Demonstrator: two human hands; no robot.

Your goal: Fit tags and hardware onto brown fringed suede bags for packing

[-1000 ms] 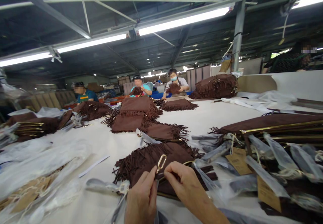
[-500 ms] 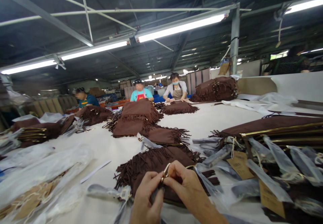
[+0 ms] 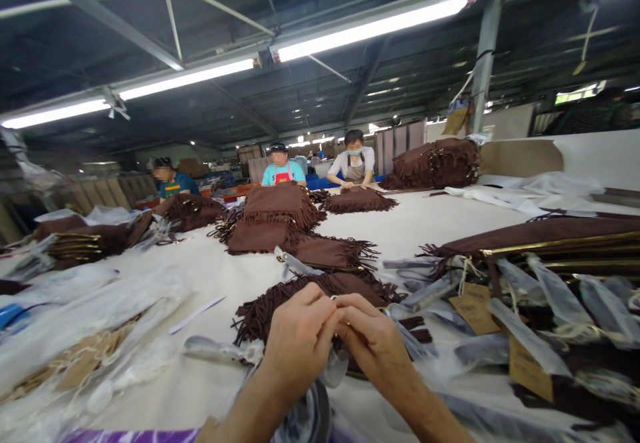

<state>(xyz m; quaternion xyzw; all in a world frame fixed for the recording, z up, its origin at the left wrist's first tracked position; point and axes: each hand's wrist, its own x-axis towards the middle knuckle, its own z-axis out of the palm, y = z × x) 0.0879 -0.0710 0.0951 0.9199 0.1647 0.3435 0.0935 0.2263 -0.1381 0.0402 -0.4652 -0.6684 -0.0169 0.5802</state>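
Note:
My left hand [image 3: 300, 330] and my right hand [image 3: 373, 330] meet in front of me, fingers pinched together around a small gold-coloured metal clasp [image 3: 334, 298]. Most of the clasp is hidden by the fingers. Under and just beyond both hands lies a dark brown fringed bag [image 3: 265, 303], its fringe spread to the left. Clear plastic wrapping [image 3: 337, 366] shows below the fingers. A plastic-wrapped strap piece [image 3: 210, 350] rests on the table left of my left hand.
To the right, stacked brown bags [image 3: 550, 238] with gold zips carry plastic-wrapped straps and a brown paper tag [image 3: 475, 308]. More fringed bags [image 3: 275, 203] are piled ahead. Plastic bags [image 3: 145, 310] cover the left side. Several co-workers, including one person in an apron [image 3: 355, 166], are across the table.
Both hands have risen slightly and drawn closer around the clasp, which now shows less. My forearms have come further into view. The camera has tilted down a little.

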